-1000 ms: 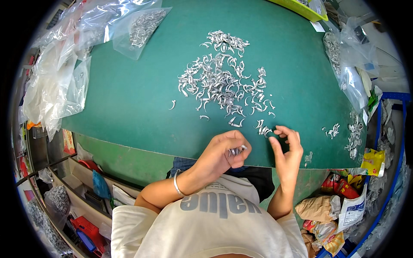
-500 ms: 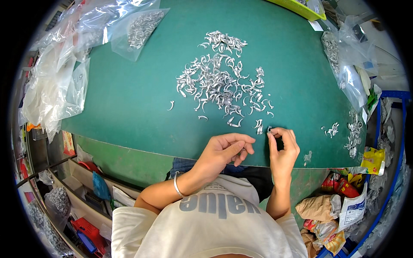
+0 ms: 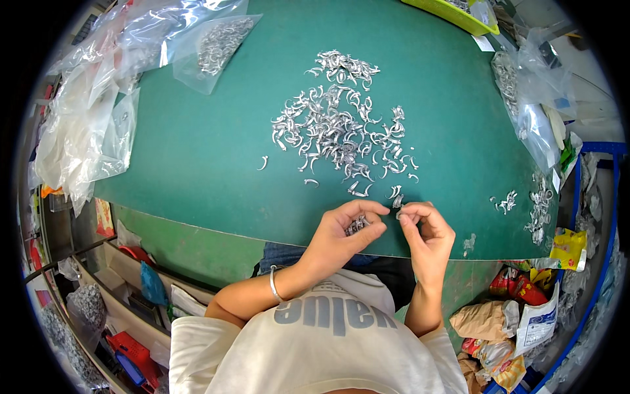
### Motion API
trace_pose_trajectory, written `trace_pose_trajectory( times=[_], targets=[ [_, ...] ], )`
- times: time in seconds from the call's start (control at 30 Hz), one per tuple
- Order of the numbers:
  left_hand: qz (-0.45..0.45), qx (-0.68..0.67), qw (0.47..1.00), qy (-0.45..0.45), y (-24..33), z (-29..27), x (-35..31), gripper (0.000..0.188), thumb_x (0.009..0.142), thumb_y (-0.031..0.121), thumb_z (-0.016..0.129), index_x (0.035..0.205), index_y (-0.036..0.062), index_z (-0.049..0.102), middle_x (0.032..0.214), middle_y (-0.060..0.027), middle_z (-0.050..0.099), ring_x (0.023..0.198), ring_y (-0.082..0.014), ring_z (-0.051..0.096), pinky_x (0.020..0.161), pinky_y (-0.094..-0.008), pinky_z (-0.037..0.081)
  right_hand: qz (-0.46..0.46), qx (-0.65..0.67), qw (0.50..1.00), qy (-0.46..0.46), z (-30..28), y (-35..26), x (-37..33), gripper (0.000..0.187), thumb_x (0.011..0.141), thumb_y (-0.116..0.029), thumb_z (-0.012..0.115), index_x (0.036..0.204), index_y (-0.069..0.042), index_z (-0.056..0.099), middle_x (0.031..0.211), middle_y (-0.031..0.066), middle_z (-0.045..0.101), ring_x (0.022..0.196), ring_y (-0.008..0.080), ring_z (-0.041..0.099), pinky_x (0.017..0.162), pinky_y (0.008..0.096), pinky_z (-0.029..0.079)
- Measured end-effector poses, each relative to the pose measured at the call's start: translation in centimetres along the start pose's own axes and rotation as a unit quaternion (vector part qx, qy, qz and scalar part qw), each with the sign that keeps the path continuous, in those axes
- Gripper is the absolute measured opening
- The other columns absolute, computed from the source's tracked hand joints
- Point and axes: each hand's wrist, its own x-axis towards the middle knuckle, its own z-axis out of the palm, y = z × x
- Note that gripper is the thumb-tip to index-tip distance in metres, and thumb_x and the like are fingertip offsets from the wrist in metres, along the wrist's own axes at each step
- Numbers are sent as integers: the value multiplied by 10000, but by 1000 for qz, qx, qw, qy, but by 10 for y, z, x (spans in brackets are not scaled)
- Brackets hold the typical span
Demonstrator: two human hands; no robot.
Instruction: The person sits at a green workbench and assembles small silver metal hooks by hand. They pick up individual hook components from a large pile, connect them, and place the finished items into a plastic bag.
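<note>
My left hand (image 3: 348, 230) is curled near the table's front edge, its palm cupping several small silvery curved metal pieces (image 3: 356, 225). Close beside it on the right, my right hand (image 3: 428, 233) pinches a small silvery metal piece (image 3: 399, 213) between thumb and fingertips. Just beyond the fingertips lie a couple of loose curved pieces (image 3: 396, 192). Farther back, a large heap of the same curved metal pieces (image 3: 338, 134) spreads over the green tabletop (image 3: 216, 164), with a smaller pile (image 3: 344, 65) behind it.
Clear plastic bags (image 3: 85, 138) cover the left side, one bag (image 3: 223, 46) holding metal parts. Bagged parts (image 3: 506, 79) and ring-like parts (image 3: 539, 210) lie at the right. A yellow-green tray (image 3: 453, 14) stands at the far right. Packets and paper bags (image 3: 485, 318) sit below the table's right edge.
My left hand has turned so its cupped pieces show. My right hand has moved slightly left and toward me, bringing its fingertips near the left hand.
</note>
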Motion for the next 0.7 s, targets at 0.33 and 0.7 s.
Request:
trace_pose_trajectory(
  times=[0.33,0.7],
  targets=[
    [-3,27,1000,2,4,-3,-3,137,836,55,626,956,-12,633,833,-31,628,620,-27,439,548,-181,357,11,96,994,-52,7,-8,-9,100,760,68,638,854,35,633,777,74,623,689,118,508,630,232,414],
    [-146,-290,943,-69,-2,-11,0,238,881,211,593,965,-12,595,803,-49,567,639,-79,403,558,-189,334,-67,-241,967,54,-10,-3,2,169,726,15,657,891,-12,634,832,71,588,758,192,510,659,283,399]
  ],
)
